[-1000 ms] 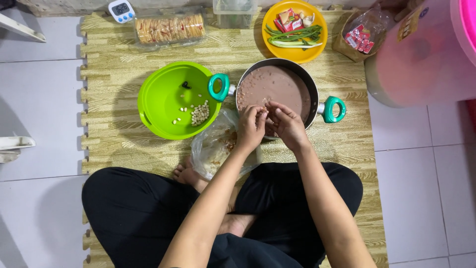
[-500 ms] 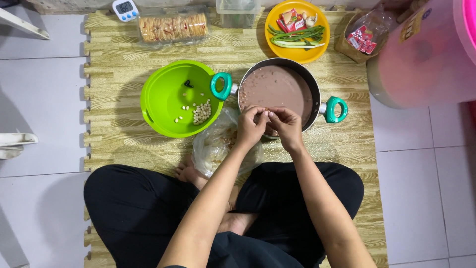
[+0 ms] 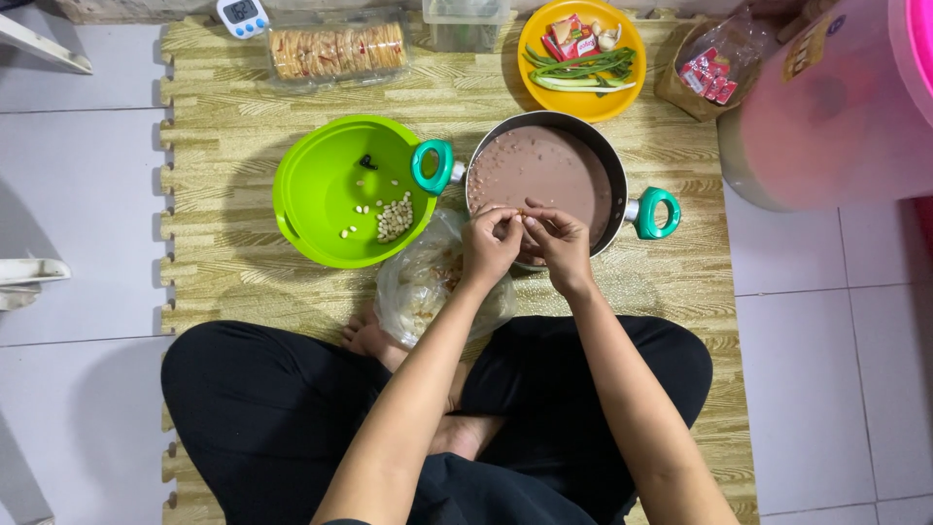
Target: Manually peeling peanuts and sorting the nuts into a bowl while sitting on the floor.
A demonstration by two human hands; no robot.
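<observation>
Both hands meet over the near rim of the pot (image 3: 544, 175), which holds brownish water with peanuts: the left hand (image 3: 489, 248) and right hand (image 3: 559, 241) have fingertips pinched together on a small nut (image 3: 522, 212) between them. Just left of the pot sits a green bowl (image 3: 321, 185) with a few pale peeled nuts, and a clear bag (image 3: 423, 287) lies near the left wrist on the mat (image 3: 224, 146). Farther off are a yellow plate (image 3: 583, 102) of greens, a cracker box (image 3: 335, 49) and a timer (image 3: 241, 14).
</observation>
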